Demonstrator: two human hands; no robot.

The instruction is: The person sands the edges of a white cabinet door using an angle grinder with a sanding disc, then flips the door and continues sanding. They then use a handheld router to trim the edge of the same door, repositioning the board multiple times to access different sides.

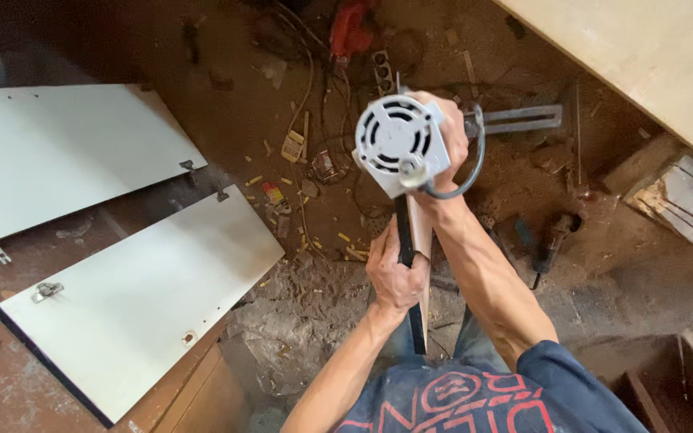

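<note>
My right hand (pixel 452 132) grips a grey electric trimmer router (pixel 401 144), seen from its vented top, with a grey cord looping off it. The tool sits on the upper end of a narrow upright board (pixel 420 232) with a black edge strip. My left hand (pixel 395 269) clamps around that board lower down, just below the tool. The board's lower end runs down between my legs.
Two white cabinet doors (pixel 134 281) with metal hinges lie on the left. Sawdust, wood scraps, cables and a red power tool (pixel 350 28) litter the floor. A pale plywood panel (pixel 651 56) spans the top right; a drill (pixel 555 236) lies right of my arm.
</note>
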